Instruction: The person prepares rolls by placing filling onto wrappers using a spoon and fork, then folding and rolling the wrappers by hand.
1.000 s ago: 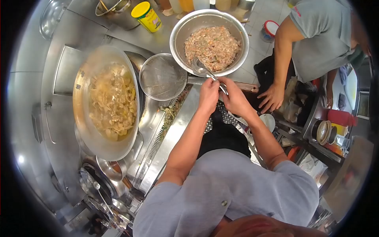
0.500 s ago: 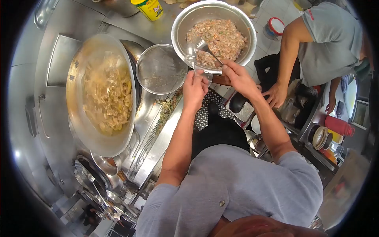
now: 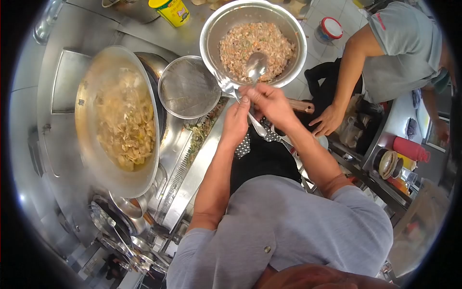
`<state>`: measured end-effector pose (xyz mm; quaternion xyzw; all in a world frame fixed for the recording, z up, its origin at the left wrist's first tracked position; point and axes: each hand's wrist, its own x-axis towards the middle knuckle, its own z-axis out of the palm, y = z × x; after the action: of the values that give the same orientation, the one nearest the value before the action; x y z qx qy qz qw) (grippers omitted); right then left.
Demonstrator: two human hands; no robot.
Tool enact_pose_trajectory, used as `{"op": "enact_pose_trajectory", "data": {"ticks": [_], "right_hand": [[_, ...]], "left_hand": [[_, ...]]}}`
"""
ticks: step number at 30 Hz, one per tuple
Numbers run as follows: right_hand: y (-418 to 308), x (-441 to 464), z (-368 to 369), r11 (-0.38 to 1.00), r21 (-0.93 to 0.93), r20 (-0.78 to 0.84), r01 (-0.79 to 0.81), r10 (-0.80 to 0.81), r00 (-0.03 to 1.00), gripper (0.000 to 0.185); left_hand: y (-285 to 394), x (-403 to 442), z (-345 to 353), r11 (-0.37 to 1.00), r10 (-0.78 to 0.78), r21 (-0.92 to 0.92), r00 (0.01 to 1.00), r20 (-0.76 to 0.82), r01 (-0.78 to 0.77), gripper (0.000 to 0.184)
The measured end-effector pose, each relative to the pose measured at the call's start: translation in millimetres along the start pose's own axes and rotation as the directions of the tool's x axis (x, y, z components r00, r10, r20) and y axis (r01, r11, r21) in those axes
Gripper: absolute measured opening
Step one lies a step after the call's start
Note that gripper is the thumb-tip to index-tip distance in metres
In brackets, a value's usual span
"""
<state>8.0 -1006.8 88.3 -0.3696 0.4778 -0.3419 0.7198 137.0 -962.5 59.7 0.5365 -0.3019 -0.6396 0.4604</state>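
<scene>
My left hand [image 3: 235, 123] is closed, with its fingertips pinching a metal fork [image 3: 224, 84] whose tines point up and left. My right hand [image 3: 273, 107] meets it fingertip to fingertip, closed on a metal spoon [image 3: 256, 66]. The spoon's bowl shows above the fingers, in front of the minced filling. A utensil handle hangs down between the two hands; their grips partly hide where the handles cross. Just beyond stands a large steel bowl [image 3: 205, 41] with minced filling [image 3: 257, 41] in it. A round mesh strainer [image 3: 189, 87] lies left of my hands.
A big wok [image 3: 84, 154] of steaming food [image 3: 127, 127] stands at left. Behind is a yellow tub [image 3: 171, 10]. On the right a co-worker [image 3: 397, 53] leans in, one hand [image 3: 327, 120] near my right forearm. A red-lidded tub [image 3: 329, 30] is beyond.
My hands have come together. The fork has swung to the left side and the spoon to the right, crossing over. The view has shifted slightly.
</scene>
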Motion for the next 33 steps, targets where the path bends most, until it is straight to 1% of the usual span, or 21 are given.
{"op": "enact_pose_trajectory", "data": {"ticks": [1,2,3,4,5,6,7,8,9,10,11,13,14,16,19,21,23,25,26,31,33], "right_hand": [[-4.7,4.9,-5.9,1.000,0.013,-0.059,-0.013,0.014,0.998,0.027],[-6.6,13.1,-15.0,0.996,0.056,-0.151,0.063,-0.054,0.987,0.031],[-27.7,17.7,-33.1,0.909,-0.416,-0.164,0.025,-0.102,0.981,0.035],[-33.2,28.8,-46.8,0.723,-0.680,-0.065,0.122,-0.226,0.972,0.032],[-36.5,37.2,-54.5,0.457,-0.865,0.063,0.207,-0.309,0.949,0.029],[-39.4,43.1,-55.9,0.453,-0.867,0.066,0.206,-0.306,0.950,0.029],[-42.4,48.0,-56.0,0.292,-0.931,0.159,0.217,-0.210,0.965,0.025],[-45.4,53.7,-55.8,0.124,-0.962,0.231,0.242,-0.098,0.968,0.023],[-47.2,64.5,-53.8,0.119,-0.963,0.232,0.243,-0.098,0.968,0.023],[-45.6,76.3,-49.6,0.042,-0.962,0.269,0.270,-0.028,0.963,0.023],[-43.2,82.3,-47.0,-0.032,-0.953,0.301,0.303,0.044,0.953,0.024],[-37.2,78.7,-43.0,-0.088,-0.941,0.318,0.326,0.101,0.943,0.023],[-34.5,77.8,-40.8,-0.139,-0.928,0.324,0.346,0.159,0.932,0.021],[-39.5,84.1,-51.7,-0.102,-0.920,0.361,0.379,0.158,0.919,0.022],[-37.8,87.7,-49.7,-0.068,-0.932,0.351,0.355,0.070,0.934,0.022],[-23.0,93.9,-44.0,-0.191,-0.914,0.326,0.357,0.176,0.929,0.024],[-29.7,94.8,-49.3,-0.164,-0.921,0.322,0.354,0.194,0.927,0.024],[-40.0,92.0,-51.6,-0.068,-0.945,0.317,0.319,0.044,0.948,0.025],[-25.3,102.7,-54.6,-0.181,-0.905,0.369,0.385,0.113,0.922,0.027],[-50.7,83.0,-67.9,-0.152,-0.905,0.360,0.398,0.225,0.905,0.029],[-53.5,80.2,-73.8,-0.125,-0.924,0.349,0.362,0.113,0.930,0.028]], "left_hand": [[-2.3,0.3,-7.4,1.000,0.019,0.017,1.000,-0.004,-0.019,0.045],[-4.6,0.4,-14.7,0.999,0.037,0.033,0.999,-0.009,-0.037,0.045],[-6.8,0.5,-22.1,0.997,0.056,0.050,0.998,-0.013,-0.055,0.044],[-6.6,1.9,-34.8,0.977,-0.020,0.210,0.995,-0.098,0.040,0.041],[-9.0,2.7,-46.6,0.923,-0.086,0.355,0.978,-0.190,0.150,0.037],[-11.4,7.1,-54.8,0.885,-0.011,0.450,0.972,-0.236,0.119,0.031],[-14.1,8.1,-58.3,0.887,-0.011,0.446,0.972,-0.235,0.118,0.031],[-15.7,9.2,-60.2,0.849,0.097,0.526,0.959,-0.268,0.061,0.030],[-13.1,10.0,-59.1,0.798,0.206,0.602,0.934,-0.291,0.012,0.028],[-6.8,10.3,-57.2,0.742,0.253,0.670,0.929,-0.270,-0.007,0.023],[-4.4,10.9,-57.6,0.743,0.252,0.669,0.928,-0.273,-0.005,0.023],[-1.2,14.5,-61.0,0.629,0.247,0.777,0.947,-0.206,0.005,0.022],[-2.9,16.1,-62.8,0.631,0.247,0.775,0.945,-0.215,0.012,0.022],[-10.1,17.1,-64.5,0.582,0.317,0.813,0.924,-0.213,-0.012,0.022],[-6.2,19.5,-57.9,0.576,0.304,0.817,0.930,-0.207,-0.006,0.022],[-5.0,23.9,-56.4,0.580,0.317,0.814,0.929,-0.191,-0.031,0.022],[-6.2,23.3,-58.2,0.584,0.317,0.811,0.930,-0.185,-0.038,0.022],[-6.7,24.3,-54.1,0.580,0.345,0.812,0.923,-0.169,-0.068,0.021],[-9.8,26.1,-52.4,0.580,0.345,0.811,0.925,-0.160,-0.076,0.021],[-23.1,35.5,-51.3,0.534,0.392,0.838,0.911,-0.127,-0.113,0.027],[-22.5,38.1,-46.6,0.557,0.388,0.824,0.910,-0.145,-0.106,0.028]]}}
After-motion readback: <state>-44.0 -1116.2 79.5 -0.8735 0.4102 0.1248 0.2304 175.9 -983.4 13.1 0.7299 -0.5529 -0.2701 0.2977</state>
